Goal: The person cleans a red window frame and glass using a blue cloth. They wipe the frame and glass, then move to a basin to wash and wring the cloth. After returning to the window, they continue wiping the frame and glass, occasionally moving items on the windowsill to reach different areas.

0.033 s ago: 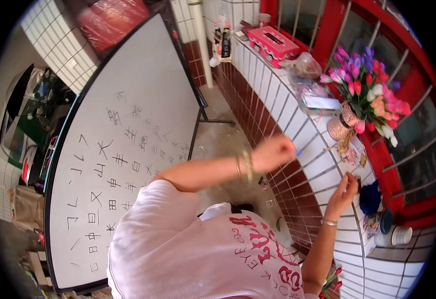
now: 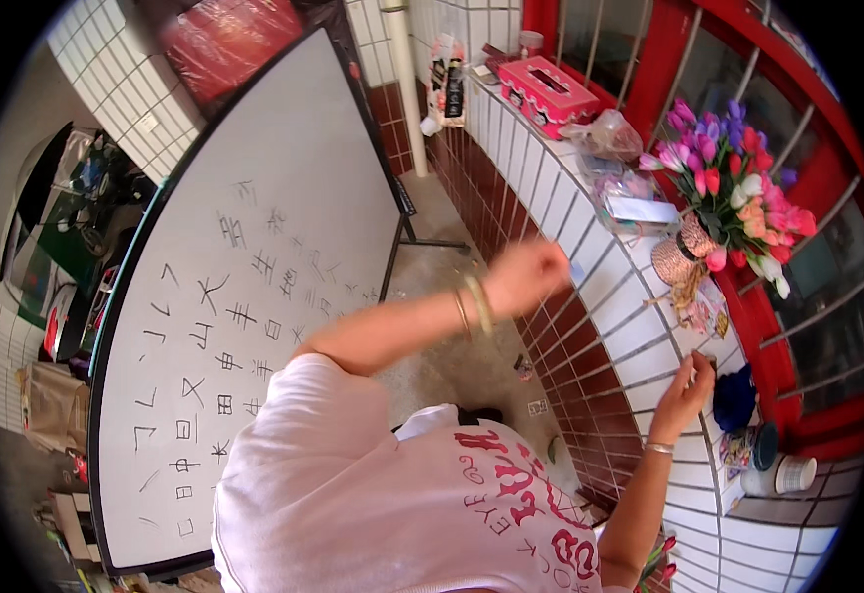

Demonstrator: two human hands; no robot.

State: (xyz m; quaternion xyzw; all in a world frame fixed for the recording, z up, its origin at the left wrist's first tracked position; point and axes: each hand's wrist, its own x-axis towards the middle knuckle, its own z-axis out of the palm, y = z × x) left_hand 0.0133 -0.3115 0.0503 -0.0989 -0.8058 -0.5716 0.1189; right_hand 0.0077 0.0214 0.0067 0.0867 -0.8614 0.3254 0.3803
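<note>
**Two hands at the tiled ledge beside a whiteboard**

At far left a large whiteboard (image 2: 254,326) leans on its stand, covered in handwritten black characters. Below it, in the foreground, a pink printed shirt (image 2: 402,514) fills the lower middle of the view.

From the shirt, the left hand (image 2: 526,277) reaches up and across, bangles at the wrist, to the front edge of the white-tiled surface (image 2: 590,296). Its grip looks loosely curled, with a small pale blue thing showing just beside the fingers; whether it grasps that thing I cannot tell, as the hand is blurred.

Further right, the right hand (image 2: 684,395) rests with its fingertips on the surface top, a bracelet at the wrist. Its fingers are bent, and I cannot tell whether it clasps anything. Just beside it lies a dark blue cloth (image 2: 735,397). Above that stands a woven vase of artificial tulips (image 2: 724,198), and farther along the ledge a pink box (image 2: 548,91).
</note>
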